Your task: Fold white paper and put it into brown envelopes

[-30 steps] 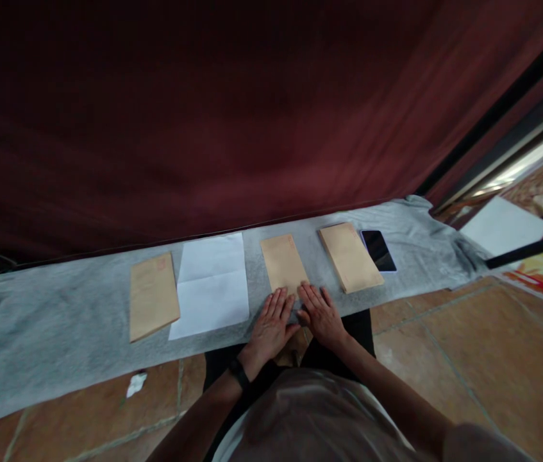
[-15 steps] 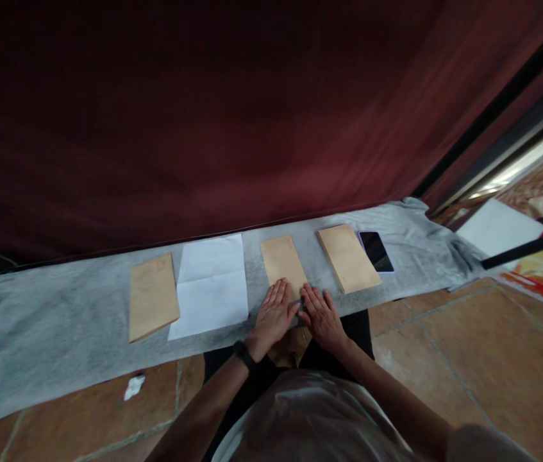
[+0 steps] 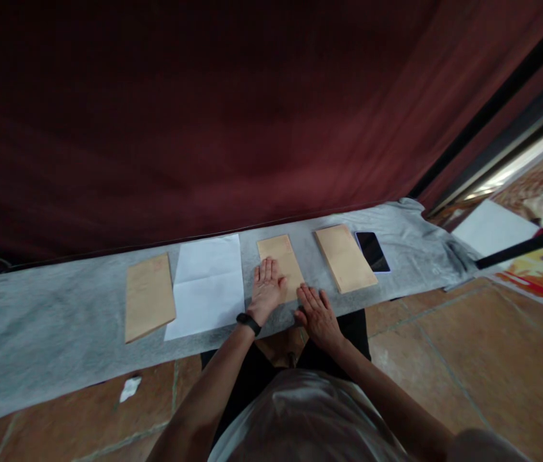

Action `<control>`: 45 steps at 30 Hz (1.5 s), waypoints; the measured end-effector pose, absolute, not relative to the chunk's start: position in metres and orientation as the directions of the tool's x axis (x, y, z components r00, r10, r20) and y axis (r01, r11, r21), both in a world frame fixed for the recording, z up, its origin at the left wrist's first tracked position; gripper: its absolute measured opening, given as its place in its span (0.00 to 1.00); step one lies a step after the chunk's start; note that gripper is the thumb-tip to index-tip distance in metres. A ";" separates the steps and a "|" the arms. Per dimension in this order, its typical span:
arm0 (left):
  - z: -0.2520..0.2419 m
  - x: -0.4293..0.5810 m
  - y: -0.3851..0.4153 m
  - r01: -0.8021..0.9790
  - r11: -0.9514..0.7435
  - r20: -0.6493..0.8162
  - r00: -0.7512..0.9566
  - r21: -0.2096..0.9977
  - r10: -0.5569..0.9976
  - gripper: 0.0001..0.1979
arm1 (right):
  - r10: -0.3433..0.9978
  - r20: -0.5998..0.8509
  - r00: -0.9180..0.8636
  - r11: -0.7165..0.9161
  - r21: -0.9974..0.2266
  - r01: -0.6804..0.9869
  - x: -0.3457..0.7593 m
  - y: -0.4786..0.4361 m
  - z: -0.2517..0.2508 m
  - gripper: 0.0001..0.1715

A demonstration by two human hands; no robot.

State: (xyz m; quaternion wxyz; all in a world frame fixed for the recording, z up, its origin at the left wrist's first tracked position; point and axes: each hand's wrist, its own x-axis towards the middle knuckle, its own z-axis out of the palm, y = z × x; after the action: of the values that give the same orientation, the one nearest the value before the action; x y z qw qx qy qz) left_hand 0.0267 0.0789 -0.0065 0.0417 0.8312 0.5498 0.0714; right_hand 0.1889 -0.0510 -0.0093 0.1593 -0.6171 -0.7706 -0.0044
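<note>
My left hand (image 3: 266, 288) lies flat with fingers stretched out on the left part of the middle brown envelope (image 3: 285, 255). My right hand (image 3: 317, 313) rests flat and open on the grey cloth (image 3: 59, 321) just below that envelope's near right corner. A white sheet of paper (image 3: 206, 282) lies to the left of the envelope. Further left sits another brown envelope (image 3: 149, 295). To the right is a stack of brown envelopes (image 3: 345, 256). A black band is on my left wrist.
A dark phone (image 3: 372, 251) lies right of the envelope stack. A dark red curtain hangs behind the grey cloth. Tiled floor lies in front, with a small white scrap (image 3: 130, 387) on it. A white board (image 3: 490, 228) and a black bar (image 3: 526, 246) are at far right.
My left hand has slid forward from the envelope's near edge onto the envelope. My right hand has stayed near the edge of the cloth.
</note>
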 end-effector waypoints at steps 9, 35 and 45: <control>-0.003 0.054 0.087 0.863 -0.478 0.044 0.478 0.161 0.877 0.31 | 0.951 0.259 -0.167 0.223 -0.208 0.952 0.188 -0.050 -0.010 0.33; -0.003 0.030 0.059 0.905 -0.417 0.111 0.407 0.085 0.907 0.30 | 0.952 0.257 -0.163 0.225 -0.233 0.946 0.187 -0.051 -0.011 0.34; 0.002 0.001 -0.004 0.738 -0.674 0.129 0.665 0.033 0.735 0.28 | 0.955 0.239 -0.173 0.231 -0.239 0.943 0.189 -0.051 -0.008 0.33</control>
State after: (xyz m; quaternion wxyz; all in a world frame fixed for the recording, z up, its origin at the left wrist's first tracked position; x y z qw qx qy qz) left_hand 0.0007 -0.0037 0.0016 -0.0109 0.9124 0.4038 0.0659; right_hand 0.1886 -0.0513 -0.0081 0.1707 -0.6199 -0.7657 0.0180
